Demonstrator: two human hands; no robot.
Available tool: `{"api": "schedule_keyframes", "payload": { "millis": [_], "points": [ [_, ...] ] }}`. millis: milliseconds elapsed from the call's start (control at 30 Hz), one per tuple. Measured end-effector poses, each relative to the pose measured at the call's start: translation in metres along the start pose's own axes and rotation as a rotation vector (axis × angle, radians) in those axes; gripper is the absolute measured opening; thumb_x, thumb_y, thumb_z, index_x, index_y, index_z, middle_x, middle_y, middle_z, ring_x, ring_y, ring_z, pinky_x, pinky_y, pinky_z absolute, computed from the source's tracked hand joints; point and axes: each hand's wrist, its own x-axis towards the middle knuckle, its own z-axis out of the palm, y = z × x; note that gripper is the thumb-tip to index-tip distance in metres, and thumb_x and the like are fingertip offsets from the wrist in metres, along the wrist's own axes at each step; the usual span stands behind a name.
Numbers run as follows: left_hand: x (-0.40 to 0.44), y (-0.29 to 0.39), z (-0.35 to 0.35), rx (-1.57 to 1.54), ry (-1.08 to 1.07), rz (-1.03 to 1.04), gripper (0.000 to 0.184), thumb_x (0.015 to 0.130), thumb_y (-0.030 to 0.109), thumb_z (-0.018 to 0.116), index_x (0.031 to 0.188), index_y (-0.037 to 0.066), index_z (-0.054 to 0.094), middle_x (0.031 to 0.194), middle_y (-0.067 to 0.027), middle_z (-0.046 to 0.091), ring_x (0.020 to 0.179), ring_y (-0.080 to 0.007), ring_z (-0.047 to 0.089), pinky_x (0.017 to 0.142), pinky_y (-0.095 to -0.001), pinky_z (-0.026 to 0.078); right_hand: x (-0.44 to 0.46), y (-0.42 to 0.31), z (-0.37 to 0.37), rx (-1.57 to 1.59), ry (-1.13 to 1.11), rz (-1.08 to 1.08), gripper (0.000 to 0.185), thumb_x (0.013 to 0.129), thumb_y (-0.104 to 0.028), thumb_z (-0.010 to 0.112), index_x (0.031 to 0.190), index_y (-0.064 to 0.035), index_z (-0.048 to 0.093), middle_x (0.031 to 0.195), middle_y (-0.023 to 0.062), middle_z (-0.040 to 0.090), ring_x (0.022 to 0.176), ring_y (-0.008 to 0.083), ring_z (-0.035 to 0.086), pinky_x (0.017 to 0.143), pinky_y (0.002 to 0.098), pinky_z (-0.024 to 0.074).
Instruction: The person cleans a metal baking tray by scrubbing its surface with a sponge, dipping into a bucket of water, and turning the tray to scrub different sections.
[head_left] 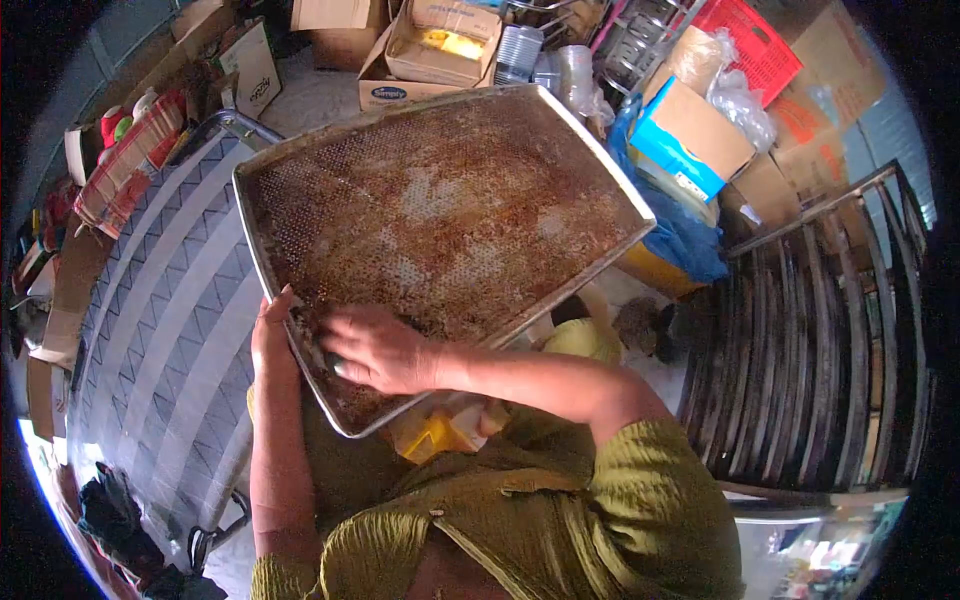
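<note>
A perforated metal baking tray [420,200] with a pale raised rim lies tilted over my lap. Brown, rusty-looking residue covers most of it, with lighter grey patches in the middle. At the near left edge, my left hand [272,335] grips the rim, thumb over the top. My right hand [378,350] presses on the tray's near left corner, fingers curled and somewhat blurred. Something small and dark shows beside its thumb, too hidden to name.
A striped folding bed [165,340] stands at the left. Dark metal slatted racks [800,350] stand at the right. Behind the tray are cardboard boxes [440,45], a blue carton [685,135], stacked plastic cups [518,52] and a red crate [750,45].
</note>
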Motion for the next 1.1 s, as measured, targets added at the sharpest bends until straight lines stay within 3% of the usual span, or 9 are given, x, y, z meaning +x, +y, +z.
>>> {"api": "schedule_keyframes", "payload": {
  "millis": [67,133,200,233,300,367,633,933,1100],
  "points": [
    [0.008,-0.005,-0.005,-0.014,-0.028,-0.016,0.027,0.083,0.015,0.054,0.109,0.006,0.051,0.088,-0.0063,0.059,0.074,-0.0203,0.059,0.065,-0.0327,0.05,-0.01,-0.001,-0.015,0.016,-0.083,-0.041,0.026,0.084,-0.021,0.054,0.099,0.0005,0.057,0.104,0.0147,0.049,0.103,0.0251,0.047,0.091,0.04,0.0384],
    [0.003,0.001,0.001,0.043,0.019,-0.027,0.027,0.084,0.016,0.054,0.109,0.006,0.051,0.088,-0.0057,0.059,0.073,-0.0198,0.058,0.064,-0.0327,0.05,-0.005,0.011,-0.065,0.514,-0.439,0.895,0.025,0.083,-0.011,0.051,0.105,0.0009,0.055,0.111,0.0174,0.048,0.113,0.0284,0.041,0.097,0.0409,0.0334],
    [-0.002,0.005,0.005,0.096,0.067,-0.041,0.027,0.084,0.016,0.054,0.108,0.006,0.051,0.087,-0.0051,0.058,0.072,-0.0194,0.058,0.063,-0.0327,0.05,-0.072,0.092,-0.07,-0.22,-0.002,0.295,0.02,0.082,-0.004,0.049,0.101,0.0002,0.055,0.102,0.0159,0.053,0.097,0.0225,0.05,0.081,0.0382,0.041],
    [-0.003,0.007,0.005,0.087,0.047,-0.053,0.026,0.084,0.016,0.054,0.108,0.006,0.051,0.086,-0.0042,0.058,0.07,-0.0188,0.058,0.062,-0.0323,0.05,-0.078,0.097,-0.105,0.229,0.195,0.863,0.018,0.083,-0.006,0.049,0.099,-0.002,0.056,0.101,0.0164,0.055,0.093,0.0236,0.052,0.081,0.0375,0.0415],
    [-0.005,0.009,0.006,0.07,0.035,-0.063,0.026,0.084,0.016,0.055,0.108,0.007,0.052,0.086,-0.0034,0.058,0.069,-0.0182,0.058,0.06,-0.0319,0.05,-0.129,0.152,-0.154,-0.488,0.168,1.274,0.027,0.08,-0.026,0.055,0.101,-0.0097,0.059,0.101,0.012,0.055,0.094,0.027,0.051,0.079,0.0382,0.0425],
    [-0.005,0.01,0.008,0.103,0.061,-0.077,0.026,0.084,0.016,0.055,0.108,0.008,0.052,0.085,-0.0016,0.058,0.07,-0.0162,0.057,0.06,-0.0301,0.048,-0.199,0.178,-0.2,-1.049,-0.178,0.996,0.029,0.077,-0.034,0.058,0.1,-0.0166,0.062,0.104,0.0134,0.048,0.095,0.037,0.048,0.079,0.0427,0.0435],
    [0.014,-0.003,-0.007,0.047,-0.009,-0.008,0.023,0.084,0.015,0.056,0.105,0.009,0.054,0.083,0.0,0.058,0.071,-0.0133,0.055,0.06,-0.0279,0.046,-0.182,0.155,-0.17,-0.705,-0.134,1.306,0.024,0.072,-0.01,0.052,0.095,-0.0064,0.05,0.09,0.0218,0.059,0.087,0.0389,0.058,0.075,0.0469,0.0459],
    [0.005,-0.001,-0.003,0.053,-0.046,0.017,0.026,0.082,0.015,0.059,0.107,0.008,0.055,0.088,-0.0004,0.059,0.077,-0.012,0.054,0.067,-0.0256,0.045,-0.063,-0.036,-0.046,-0.023,-0.034,0.3,0.024,0.065,0.003,0.054,0.087,-0.0074,0.055,0.085,0.0081,0.05,0.073,0.0261,0.055,0.062,0.0376,0.0459],
    [0.001,0.005,0.0,0.087,0.058,-0.04,0.03,0.082,0.016,0.057,0.11,0.007,0.053,0.084,-0.0007,0.058,0.07,-0.0133,0.054,0.063,-0.0281,0.045,-0.098,0.034,-0.084,-0.085,0.079,0.482,0.024,0.061,0.005,0.054,0.083,-0.0024,0.06,0.081,0.0122,0.057,0.077,0.0289,0.056,0.069,0.0362,0.0465]
  ]
}}
